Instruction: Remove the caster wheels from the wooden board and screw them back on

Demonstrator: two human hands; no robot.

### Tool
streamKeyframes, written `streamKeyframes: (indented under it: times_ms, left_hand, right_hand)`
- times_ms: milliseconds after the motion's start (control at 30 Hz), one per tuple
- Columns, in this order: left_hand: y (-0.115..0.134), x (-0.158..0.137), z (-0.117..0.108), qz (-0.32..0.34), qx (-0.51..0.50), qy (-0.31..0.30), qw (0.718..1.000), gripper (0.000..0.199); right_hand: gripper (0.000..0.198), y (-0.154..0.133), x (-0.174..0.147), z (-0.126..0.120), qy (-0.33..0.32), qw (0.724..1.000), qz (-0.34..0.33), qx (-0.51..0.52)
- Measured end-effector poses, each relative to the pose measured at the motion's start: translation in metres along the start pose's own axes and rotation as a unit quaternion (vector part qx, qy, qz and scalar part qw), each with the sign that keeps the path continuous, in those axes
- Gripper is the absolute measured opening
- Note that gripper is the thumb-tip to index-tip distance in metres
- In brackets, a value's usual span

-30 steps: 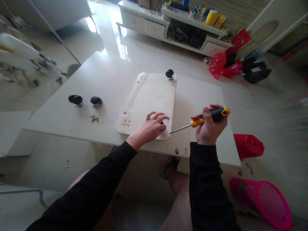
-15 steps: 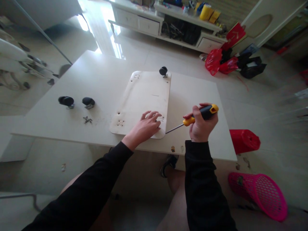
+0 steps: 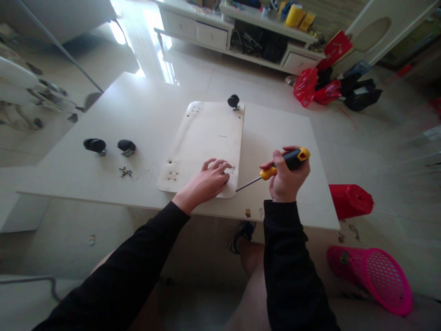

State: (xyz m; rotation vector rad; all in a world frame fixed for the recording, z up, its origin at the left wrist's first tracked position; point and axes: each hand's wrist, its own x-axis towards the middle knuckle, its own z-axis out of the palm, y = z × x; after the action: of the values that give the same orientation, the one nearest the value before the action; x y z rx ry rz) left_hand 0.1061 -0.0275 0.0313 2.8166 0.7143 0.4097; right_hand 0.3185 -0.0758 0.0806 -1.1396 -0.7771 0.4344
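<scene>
A pale board with rounded corners (image 3: 206,133) lies on the white table, small holes grouped near its corners. My left hand (image 3: 208,181) rests on its near right corner, fingers spread and slightly bent; a small dark spot between thumb and forefinger is too hidden to name. Wrapped round the yellow and black handle of a screwdriver (image 3: 292,158) is my right hand (image 3: 285,177). The shaft slants left and down, its tip by the board's corner edge; whether it touches cannot be told. A black caster (image 3: 233,101) stands upright at the far right corner.
On the table's left side are two loose black casters, one (image 3: 94,145) left of the other (image 3: 126,146), and several screws (image 3: 126,172). A red bin (image 3: 349,201) and a pink basket (image 3: 387,280) are right of the table (image 3: 275,133). Beyond stands a white cabinet (image 3: 193,27).
My right hand and the screwdriver have shifted slightly left. My left hand stays on the board's corner, almost unmoved.
</scene>
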Motion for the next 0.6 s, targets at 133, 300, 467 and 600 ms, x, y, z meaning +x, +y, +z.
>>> streamKeyframes:
  times_ms: [133,300,467,600]
  left_hand:
    - [0.0002,0.0002,0.0009,-0.007,0.011,0.002,1.000,0.008]
    - [0.0014,0.0000,-0.0041,-0.005,-0.003,0.000,1.000,0.011]
    - [-0.0002,-0.0006,-0.0047,0.005,-0.006,-0.007,1.000,0.013]
    - [-0.0015,-0.0001,-0.0003,0.002,0.007,-0.004,1.000,0.014]
  right_hand:
    - [0.032,0.0010,0.0001,0.0013,0.000,1.000,-0.004,0.002]
    - [0.031,0.0005,-0.0002,0.0020,-0.001,1.000,-0.004,0.009]
    - [0.031,0.0008,-0.0015,0.0021,-0.006,1.000,-0.005,-0.006]
    - [0.031,0.0001,-0.0022,0.0023,-0.008,1.000,-0.006,-0.010]
